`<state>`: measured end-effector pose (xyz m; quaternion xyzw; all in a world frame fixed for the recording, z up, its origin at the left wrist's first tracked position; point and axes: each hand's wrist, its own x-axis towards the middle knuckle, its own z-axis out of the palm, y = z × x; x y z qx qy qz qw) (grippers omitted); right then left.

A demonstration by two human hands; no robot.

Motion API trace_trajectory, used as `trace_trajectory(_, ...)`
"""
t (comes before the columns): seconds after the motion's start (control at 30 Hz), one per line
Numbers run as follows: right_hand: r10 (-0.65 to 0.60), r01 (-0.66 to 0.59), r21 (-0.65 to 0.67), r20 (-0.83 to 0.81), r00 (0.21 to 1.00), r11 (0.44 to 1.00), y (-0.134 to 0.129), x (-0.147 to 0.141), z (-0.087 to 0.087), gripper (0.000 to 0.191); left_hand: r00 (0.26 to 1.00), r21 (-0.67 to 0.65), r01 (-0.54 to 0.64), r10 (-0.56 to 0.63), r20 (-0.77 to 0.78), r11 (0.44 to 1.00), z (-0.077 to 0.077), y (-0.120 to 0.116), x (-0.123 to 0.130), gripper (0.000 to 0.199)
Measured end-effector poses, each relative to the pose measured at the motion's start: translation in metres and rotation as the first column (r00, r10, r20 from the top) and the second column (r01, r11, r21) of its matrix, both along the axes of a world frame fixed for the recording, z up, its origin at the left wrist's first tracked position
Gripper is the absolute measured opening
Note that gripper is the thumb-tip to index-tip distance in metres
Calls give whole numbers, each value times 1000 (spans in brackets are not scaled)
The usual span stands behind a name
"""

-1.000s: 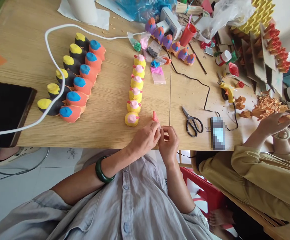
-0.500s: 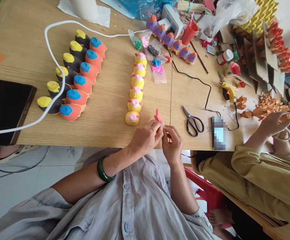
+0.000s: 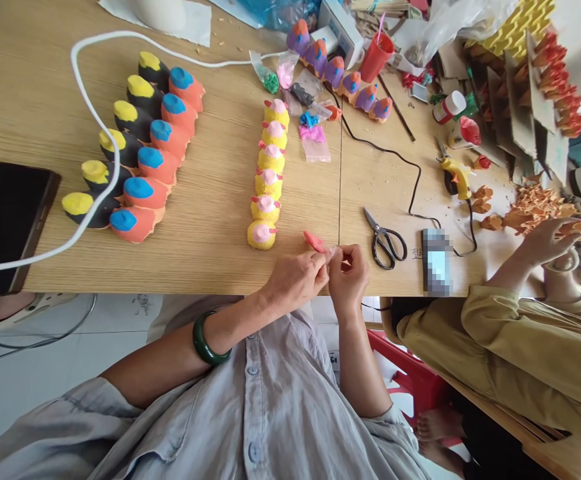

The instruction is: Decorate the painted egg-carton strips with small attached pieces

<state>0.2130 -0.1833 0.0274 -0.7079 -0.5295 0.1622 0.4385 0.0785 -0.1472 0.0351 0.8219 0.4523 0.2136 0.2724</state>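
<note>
Pinched between my two hands, just over the table's front edge, is a small clear plastic bag with coral-red clay (image 3: 314,241) in it. My left hand (image 3: 296,279) has its fingers closed on the bag beside the clay. With thumb and finger, my right hand (image 3: 349,277) grips the bag's clear end; the exact grip is partly hidden. Straight ahead stands a strip of yellow egg-carton cups (image 3: 265,212) with pink clay tops and small red side pieces. Beyond it lie small bags of pink clay (image 3: 313,135), blue clay (image 3: 309,119) and green clay (image 3: 271,83).
Black-handled scissors (image 3: 385,240) and a phone (image 3: 436,263) lie to the right, near a yellow glue gun (image 3: 456,177). A co-worker's hand (image 3: 545,243) is at orange carton pieces. Leftward are black-and-coral cup strips (image 3: 137,227), a white cable (image 3: 77,87) and a dark tablet (image 3: 7,220).
The bag's clay end has swung from pointing up to pointing left. My right hand has turned slightly and drawn a little to the right. The view has shifted slightly.
</note>
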Motion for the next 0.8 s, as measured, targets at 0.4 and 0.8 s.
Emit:
trace_trajectory(0.4,116,-118,-1,-155,981,993,0,3,2,12,995,160,10,-26,92,987,-2,-5,-6,19)
trace_trajectory(0.8,83,-227,-111,-708,701,968,1,17,10,36,812,-110,-213,238,533,971,14,0,-15,29)
